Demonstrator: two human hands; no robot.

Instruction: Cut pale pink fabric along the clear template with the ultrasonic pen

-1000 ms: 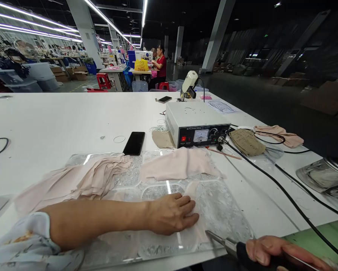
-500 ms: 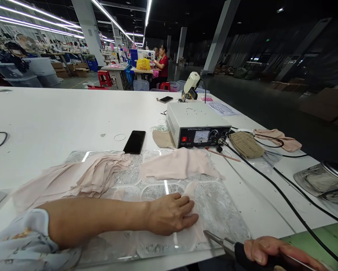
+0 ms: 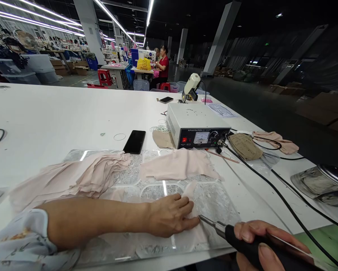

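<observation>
My left hand (image 3: 171,215) lies palm down on a thin, pale pink fabric piece (image 3: 195,229), its slightly bent fingers spread and pressing on the cloth. Beneath them is a clear sheet (image 3: 219,205) with a grey marbled pattern. My right hand (image 3: 263,241) is wrapped around the black handle of an ultrasonic cutter (image 3: 221,227) with a pointed metal tip. That tip is right beside my left index fingertip, at the fabric; whether it touches cannot be made out. A fanned stack of pink fabric pieces (image 3: 81,175) lies left, and another pink piece (image 3: 181,164) lies beyond my hand.
Behind the sheet stands a control box (image 3: 202,116) with a dial; its black cable (image 3: 270,184) runs along the right side. A phone (image 3: 134,142) lies beside the fabric. A lidded clear jar (image 3: 321,184) sits at right. A co-worker (image 3: 163,64) sits at a sewing machine far back.
The cutter in my right hand has moved up and left, bringing its tip close to my left index finger. My left hand stays nearly in place on the fabric.
</observation>
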